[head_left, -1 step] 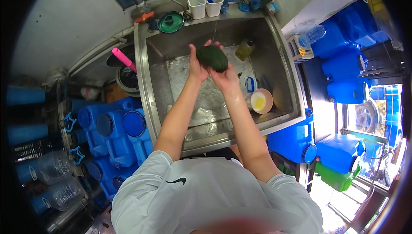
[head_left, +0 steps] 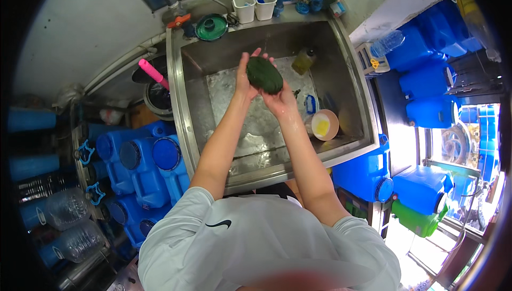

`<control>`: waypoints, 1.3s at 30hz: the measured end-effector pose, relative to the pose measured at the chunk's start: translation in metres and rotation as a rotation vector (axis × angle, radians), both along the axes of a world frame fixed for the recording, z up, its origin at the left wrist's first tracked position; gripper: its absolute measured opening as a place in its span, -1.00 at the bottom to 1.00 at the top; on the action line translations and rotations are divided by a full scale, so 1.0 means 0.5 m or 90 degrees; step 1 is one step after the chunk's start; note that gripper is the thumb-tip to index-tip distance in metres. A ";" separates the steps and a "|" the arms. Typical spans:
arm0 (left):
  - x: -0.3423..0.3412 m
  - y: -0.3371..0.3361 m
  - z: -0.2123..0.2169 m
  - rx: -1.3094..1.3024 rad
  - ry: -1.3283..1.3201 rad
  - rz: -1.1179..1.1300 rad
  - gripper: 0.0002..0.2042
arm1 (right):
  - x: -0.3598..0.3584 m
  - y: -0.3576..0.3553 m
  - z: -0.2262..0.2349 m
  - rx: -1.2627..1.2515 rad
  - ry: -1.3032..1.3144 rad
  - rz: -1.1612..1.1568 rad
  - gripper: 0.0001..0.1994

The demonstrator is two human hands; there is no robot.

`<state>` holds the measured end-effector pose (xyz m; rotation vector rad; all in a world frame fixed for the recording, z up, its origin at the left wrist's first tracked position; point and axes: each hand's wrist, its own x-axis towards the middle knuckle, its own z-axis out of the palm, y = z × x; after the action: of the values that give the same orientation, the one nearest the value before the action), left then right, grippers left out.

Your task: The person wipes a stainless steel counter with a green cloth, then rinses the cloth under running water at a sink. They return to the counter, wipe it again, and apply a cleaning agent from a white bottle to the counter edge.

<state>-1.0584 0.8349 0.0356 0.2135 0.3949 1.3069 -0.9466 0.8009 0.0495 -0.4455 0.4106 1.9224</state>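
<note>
A dark green, oval scouring pad (head_left: 264, 75) is held between my two hands over the steel sink (head_left: 178, 104). My left hand (head_left: 243, 82) cups its left side, thumb upright along the edge and other fingertips showing behind it. From below and the right, my right hand (head_left: 279, 100) supports the pad, most of its fingers hidden underneath. Both hands and the right wrist look wet. What seems a thin trickle of water falls just behind the pad.
Inside the sink, a bottle of yellowish liquid (head_left: 303, 61), a blue-rimmed brush (head_left: 310, 104) and a pinkish bowl with something yellow (head_left: 325, 125) line the right side. Two white holders (head_left: 244, 7) and a green lid (head_left: 212, 27) stand on the back ledge. Blue jugs (head_left: 141, 163) flank the sink.
The pad has turned slightly between my hands, showing more of its broad face and reaching a little lower. My fingers have shifted slightly around it.
</note>
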 end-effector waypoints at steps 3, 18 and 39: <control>-0.003 -0.003 0.018 0.114 0.295 0.015 -0.71 | 0.024 -0.060 -0.017 -0.187 -0.136 0.077 -0.57; -0.043 -0.062 0.102 -0.187 -0.070 0.065 -0.56 | -0.054 -0.021 0.144 0.597 -0.821 -0.166 -0.79; -0.076 -0.127 -0.080 0.504 1.074 -0.824 -0.84 | -0.212 -0.186 -0.081 1.265 -1.214 0.794 -0.71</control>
<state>-1.0963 0.7714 -0.0045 1.9133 0.8641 -0.3713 -1.0524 0.7077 0.0088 -0.7887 -3.0652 0.8643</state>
